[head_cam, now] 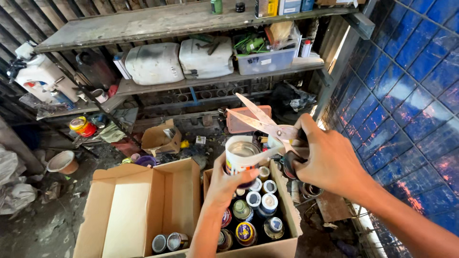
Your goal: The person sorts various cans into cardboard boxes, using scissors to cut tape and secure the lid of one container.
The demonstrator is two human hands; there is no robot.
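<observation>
Just left of the full cardboard box of tins (287, 210) stands an open brown cardboard box (138, 210), nearly bare, with only two round metal tins (167, 241) lying in its near corner against the shared wall. The full box itself is packed with upright small round tins (260, 200), their lids white, silver, purple and blue, set close together in rows.

Above that box, over its far edge, the left hand (224, 184) rises from below and wraps its fingers around a short cylindrical tin with a white printed label and a silver metal top (241, 157), holding it upright and clear of the tins beneath. To the right of the box and a little higher, the right hand (327, 160) is closed around the dark handles of a pair of large metal shears with pinkish, worn blades (260, 122). The blades stand spread apart and point up and to the left, behind the held tin; a pale strip near the pivot touches the tin's rim. Behind the box, wooden shelves (191, 24) carry two dirty white plastic jerrycans (179, 61) and a clear plastic tub (265, 59).
</observation>
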